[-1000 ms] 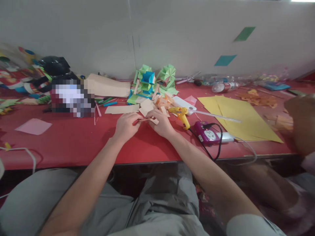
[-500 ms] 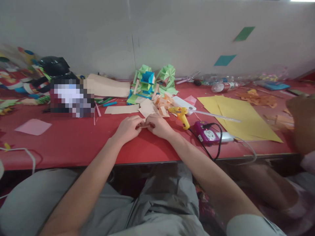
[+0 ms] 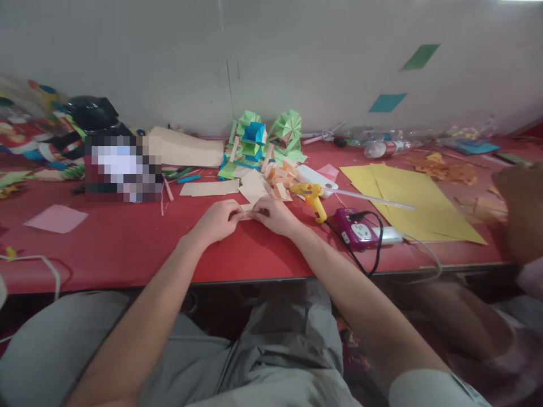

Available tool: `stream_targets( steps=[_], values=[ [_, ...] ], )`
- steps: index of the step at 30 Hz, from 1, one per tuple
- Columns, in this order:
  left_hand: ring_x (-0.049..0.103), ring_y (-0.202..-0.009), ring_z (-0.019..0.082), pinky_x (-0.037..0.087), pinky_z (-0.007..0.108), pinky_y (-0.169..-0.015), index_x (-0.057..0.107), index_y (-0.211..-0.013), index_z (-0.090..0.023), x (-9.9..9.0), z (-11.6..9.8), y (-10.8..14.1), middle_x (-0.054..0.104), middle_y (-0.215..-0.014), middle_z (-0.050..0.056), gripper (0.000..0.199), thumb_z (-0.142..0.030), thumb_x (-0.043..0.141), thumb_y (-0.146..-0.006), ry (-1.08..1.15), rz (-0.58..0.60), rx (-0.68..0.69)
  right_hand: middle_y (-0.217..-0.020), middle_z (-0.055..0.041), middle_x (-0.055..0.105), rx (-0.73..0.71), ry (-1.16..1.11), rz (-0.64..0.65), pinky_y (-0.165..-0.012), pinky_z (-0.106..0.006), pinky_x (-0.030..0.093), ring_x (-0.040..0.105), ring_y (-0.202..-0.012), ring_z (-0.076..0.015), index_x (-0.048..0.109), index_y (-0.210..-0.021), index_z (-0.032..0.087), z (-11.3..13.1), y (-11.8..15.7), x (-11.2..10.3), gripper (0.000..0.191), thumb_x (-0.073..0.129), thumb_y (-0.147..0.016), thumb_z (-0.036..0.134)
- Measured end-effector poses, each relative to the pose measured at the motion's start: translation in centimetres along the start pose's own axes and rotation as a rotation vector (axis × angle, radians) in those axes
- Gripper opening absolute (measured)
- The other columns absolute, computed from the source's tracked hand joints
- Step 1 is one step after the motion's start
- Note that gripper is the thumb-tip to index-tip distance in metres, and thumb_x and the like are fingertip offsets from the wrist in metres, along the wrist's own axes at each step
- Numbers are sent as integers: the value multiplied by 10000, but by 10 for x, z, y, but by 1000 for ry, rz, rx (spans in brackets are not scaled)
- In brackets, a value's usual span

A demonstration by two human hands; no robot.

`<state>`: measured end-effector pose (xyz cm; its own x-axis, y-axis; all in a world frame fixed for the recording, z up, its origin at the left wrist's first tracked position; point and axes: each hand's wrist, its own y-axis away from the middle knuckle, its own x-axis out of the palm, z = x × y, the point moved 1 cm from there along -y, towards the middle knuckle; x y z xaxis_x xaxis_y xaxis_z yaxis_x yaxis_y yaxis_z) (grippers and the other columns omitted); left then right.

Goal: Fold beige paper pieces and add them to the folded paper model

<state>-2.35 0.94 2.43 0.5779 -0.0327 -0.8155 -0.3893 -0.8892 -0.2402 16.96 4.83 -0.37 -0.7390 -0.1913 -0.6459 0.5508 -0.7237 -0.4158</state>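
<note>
Item: our left hand (image 3: 218,219), reaching in from the left, knuckles up, fingers curled nearly closed, thumb and fingertips pinching one end of a small, flat, tan paper piece (image 3: 248,210).
Item: our right hand (image 3: 275,216), angled inward opposite, fingers likewise bent and nearly closed, pinching the paper's other end.
Location of the paper: between our hands, low over the red tabletop (image 3: 148,243), nearer us than the loose tan paper sheets (image 3: 253,186); whether it touches the surface, we cannot tell.
Adjacent, right: one yellow plastic glue gun (image 3: 311,198), near our right hand.
Changes: a second ago we held the piece higher and tilted; now it shows flatter, our fingertips lower.
</note>
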Motion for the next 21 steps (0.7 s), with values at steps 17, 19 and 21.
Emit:
stream_targets(
  steps=[17,19,21],
  values=[
    [603,-790,196,476,346,-745,597,-727,-193,9,9,-2,627,-870,44,141,-237,588,-860,17,-40,-73,-774,-44,624,80,17,-35,-700,-294,444,556,-733,-153,631,-686,165,-4,0,1,151,677,-830,176],
    [600,-800,199,473,351,-761,580,-698,-191,10,8,-3,613,-863,48,184,-211,549,-878,1,-36,-73,-761,-37,610,102,14,-45,-681,-287,436,544,-711,-144,629,-675,163,-4,-1,2,153,687,-817,168],
    [590,-801,205,465,356,-763,553,-677,-192,10,7,-4,588,-842,52,219,-189,515,-892,-34,-36,-82,-756,-35,607,109,12,-51,-691,-288,435,544,-718,-145,628,-675,163,-5,-1,3,153,686,-816,161]
  ],
)
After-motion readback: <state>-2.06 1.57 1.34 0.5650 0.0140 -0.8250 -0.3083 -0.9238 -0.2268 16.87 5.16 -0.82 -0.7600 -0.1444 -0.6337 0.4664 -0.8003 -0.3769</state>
